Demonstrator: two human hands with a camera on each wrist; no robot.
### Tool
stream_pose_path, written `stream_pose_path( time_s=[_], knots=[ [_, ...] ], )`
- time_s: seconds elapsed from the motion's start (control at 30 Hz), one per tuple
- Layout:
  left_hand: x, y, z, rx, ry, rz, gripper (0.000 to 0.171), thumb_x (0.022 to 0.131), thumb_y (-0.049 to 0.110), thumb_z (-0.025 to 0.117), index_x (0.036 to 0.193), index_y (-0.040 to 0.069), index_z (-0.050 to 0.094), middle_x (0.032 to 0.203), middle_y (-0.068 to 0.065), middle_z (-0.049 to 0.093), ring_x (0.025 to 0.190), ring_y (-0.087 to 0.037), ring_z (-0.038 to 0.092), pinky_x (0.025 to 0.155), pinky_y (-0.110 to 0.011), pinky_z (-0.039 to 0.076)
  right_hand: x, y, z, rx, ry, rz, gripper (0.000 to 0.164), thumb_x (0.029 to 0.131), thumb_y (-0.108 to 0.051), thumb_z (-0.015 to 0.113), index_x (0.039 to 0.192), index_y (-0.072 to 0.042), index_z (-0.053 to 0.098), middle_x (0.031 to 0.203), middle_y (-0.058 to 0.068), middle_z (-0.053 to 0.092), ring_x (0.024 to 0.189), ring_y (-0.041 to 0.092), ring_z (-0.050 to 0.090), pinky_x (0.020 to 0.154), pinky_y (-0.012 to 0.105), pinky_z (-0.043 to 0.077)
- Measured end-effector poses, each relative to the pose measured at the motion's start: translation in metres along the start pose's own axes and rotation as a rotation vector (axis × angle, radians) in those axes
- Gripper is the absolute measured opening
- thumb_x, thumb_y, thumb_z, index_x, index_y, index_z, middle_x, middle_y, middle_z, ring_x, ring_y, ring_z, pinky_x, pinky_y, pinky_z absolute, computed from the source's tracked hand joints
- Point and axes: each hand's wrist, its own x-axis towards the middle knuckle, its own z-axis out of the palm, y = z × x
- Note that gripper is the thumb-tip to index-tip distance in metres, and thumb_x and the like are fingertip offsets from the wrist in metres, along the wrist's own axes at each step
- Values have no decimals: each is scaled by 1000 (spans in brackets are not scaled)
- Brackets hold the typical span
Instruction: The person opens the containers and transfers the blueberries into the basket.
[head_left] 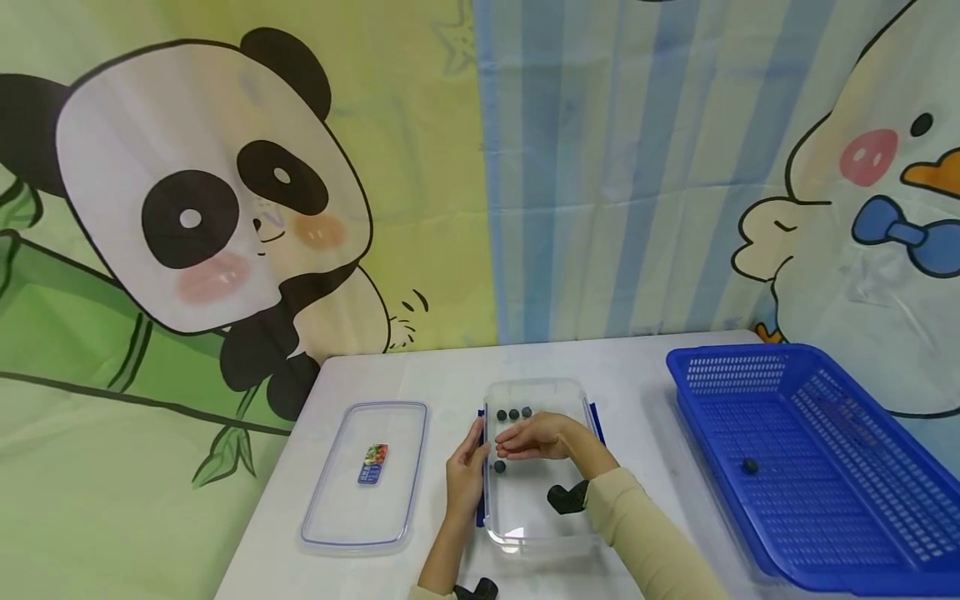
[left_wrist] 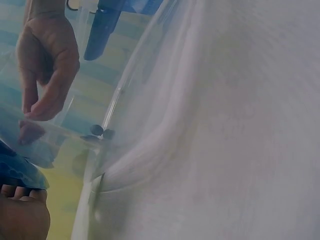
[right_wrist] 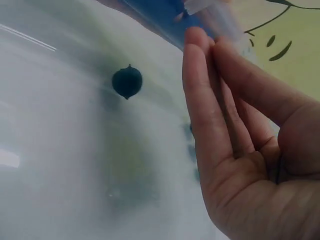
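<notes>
A clear plastic box (head_left: 536,517) with blue side latches lies on the white table. My left hand (head_left: 467,471) grips its left wall, fingers along the outside by the blue latch (left_wrist: 20,170) and thumb at the rim. Over the inside of the box hovers my right hand (head_left: 536,435), fingers extended together and thumb close to the fingertips, with nothing visible between them. Below it, a small dark ball (right_wrist: 127,82) with a tiny point at either end sits on the box floor. More dark balls (head_left: 513,414) form a row along the far end.
To the right stands a large blue mesh basket (head_left: 817,500) with a single dark ball (head_left: 750,466) inside. A clear lid (head_left: 352,517) bearing a colourful label (head_left: 372,464) lies left of the box. A cartoon-printed curtain (head_left: 585,167) hangs behind the table (head_left: 442,375).
</notes>
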Motion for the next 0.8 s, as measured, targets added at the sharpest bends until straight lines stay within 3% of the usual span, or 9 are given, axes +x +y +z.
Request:
stream_pose_path(
  time_s=[0.37,0.8],
  knots=[
    [1,-4,-1,-20,-22,4,43,89,-5,51,130,-11,42,136,-19,42,130,-25,33,101,-12,29,9,11,-2,-77,5,22,20,82,8,61,101,11,65,90,18,68,82,22,67,83,34,53],
    [0,-2,-1,24,-16,-11,43,89,-4,51,131,-9,42,136,-17,43,130,-24,34,101,-13,29,11,17,2,-152,166,100,18,80,7,65,98,8,67,86,15,69,75,19,66,80,32,54]
  ],
)
